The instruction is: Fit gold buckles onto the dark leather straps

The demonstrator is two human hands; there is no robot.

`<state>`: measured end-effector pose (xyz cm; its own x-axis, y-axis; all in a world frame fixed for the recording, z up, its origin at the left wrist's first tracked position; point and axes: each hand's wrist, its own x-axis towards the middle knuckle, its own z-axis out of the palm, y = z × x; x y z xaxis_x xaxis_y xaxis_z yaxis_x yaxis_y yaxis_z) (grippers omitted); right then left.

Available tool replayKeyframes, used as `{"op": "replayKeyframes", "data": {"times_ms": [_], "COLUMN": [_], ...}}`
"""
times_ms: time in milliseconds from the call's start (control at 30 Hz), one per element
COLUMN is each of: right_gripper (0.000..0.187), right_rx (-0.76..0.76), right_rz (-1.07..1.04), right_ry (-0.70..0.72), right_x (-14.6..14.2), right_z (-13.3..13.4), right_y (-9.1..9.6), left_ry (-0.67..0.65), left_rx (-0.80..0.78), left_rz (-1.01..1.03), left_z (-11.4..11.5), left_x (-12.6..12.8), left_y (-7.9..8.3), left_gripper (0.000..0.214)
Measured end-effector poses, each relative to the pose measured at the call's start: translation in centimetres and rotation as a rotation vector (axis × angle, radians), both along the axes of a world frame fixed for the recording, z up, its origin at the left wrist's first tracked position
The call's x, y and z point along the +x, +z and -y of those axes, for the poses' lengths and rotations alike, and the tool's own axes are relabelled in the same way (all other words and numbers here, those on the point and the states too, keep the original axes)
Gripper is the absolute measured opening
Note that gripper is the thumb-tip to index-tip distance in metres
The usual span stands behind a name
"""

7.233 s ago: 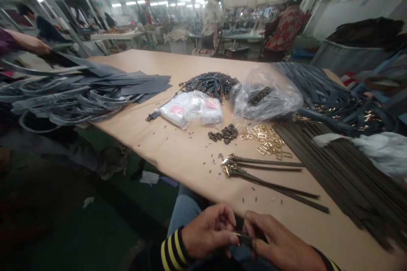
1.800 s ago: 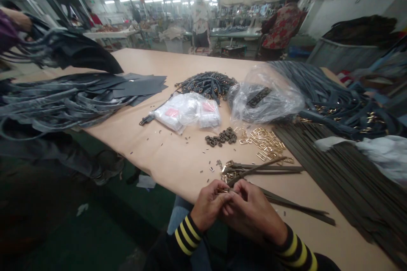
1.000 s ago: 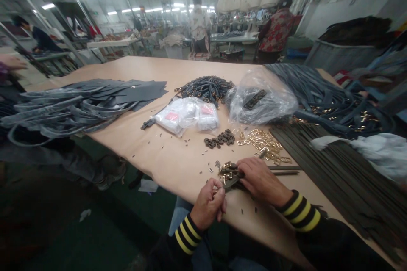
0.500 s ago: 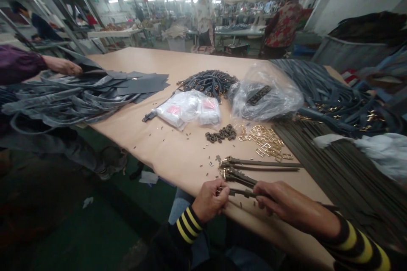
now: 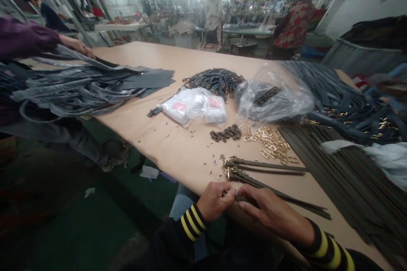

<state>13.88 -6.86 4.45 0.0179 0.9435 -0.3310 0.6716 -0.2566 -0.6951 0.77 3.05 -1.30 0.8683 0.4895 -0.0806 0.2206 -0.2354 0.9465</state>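
At the table's near edge, my left hand (image 5: 215, 201) is closed on the buckle end of a dark olive strap (image 5: 242, 198). A glint of metal shows by its fingertips. Close beside it, my right hand (image 5: 269, 206) grips the same strap, its fingers covering most of it. Just beyond my hands lie several finished-looking buckled straps (image 5: 267, 165) with gold buckles (image 5: 232, 172). Loose gold rectangular buckles (image 5: 270, 140) form a pile farther back. A heap of small dark olive loops (image 5: 226, 133) sits left of them, with tiny metal pieces (image 5: 215, 162) scattered nearby.
Long flat olive strips (image 5: 330, 161) cover the table's right side. Behind are clear plastic bags (image 5: 276, 97), white packets (image 5: 190, 106), a buckled strap bundle (image 5: 216, 79) and blue-grey straps (image 5: 349, 97). At left, a co-worker's hand (image 5: 78, 46) is over grey straps (image 5: 79, 89).
My right hand has slid left along the strap, close to my left hand. The view has shifted slightly. The co-worker's hand has moved over the grey straps.
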Motion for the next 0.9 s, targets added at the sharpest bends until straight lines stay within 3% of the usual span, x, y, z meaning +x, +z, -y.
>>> {"op": "replayKeyframes", "data": {"times_ms": [300, 467, 567, 700, 900], "right_gripper": [0.016, 0.018, 0.022, 0.030, 0.028], "right_rx": [-0.002, 0.050, -0.009, -0.095, -0.020], "right_rz": [0.003, -0.095, -0.057, 0.049, 0.045], "right_ry": [-0.059, -0.091, -0.108, -0.009, 0.103], "right_x": [-0.2, -0.1, 0.2, 0.4, 0.1], "right_z": [-0.7, -0.5, 0.1, 0.9, 0.7], "right_y": [-1.3, -0.7, -0.3, 0.1, 0.0], "left_ry": [-0.176, -0.121, -0.097, -0.101, -0.119], "left_rx": [-0.075, -0.022, 0.007, 0.034, -0.005], "left_rz": [-0.023, 0.004, 0.000, -0.039, -0.047], "left_z": [-0.7, -0.8, -0.7, -0.6, -0.7], "left_x": [-0.4, -0.5, -0.4, -0.3, -0.1], "left_y": [0.7, 0.4, 0.3, 0.5, 0.7], "left_gripper": [0.020, 0.020, 0.018, 0.017, 0.016]}}
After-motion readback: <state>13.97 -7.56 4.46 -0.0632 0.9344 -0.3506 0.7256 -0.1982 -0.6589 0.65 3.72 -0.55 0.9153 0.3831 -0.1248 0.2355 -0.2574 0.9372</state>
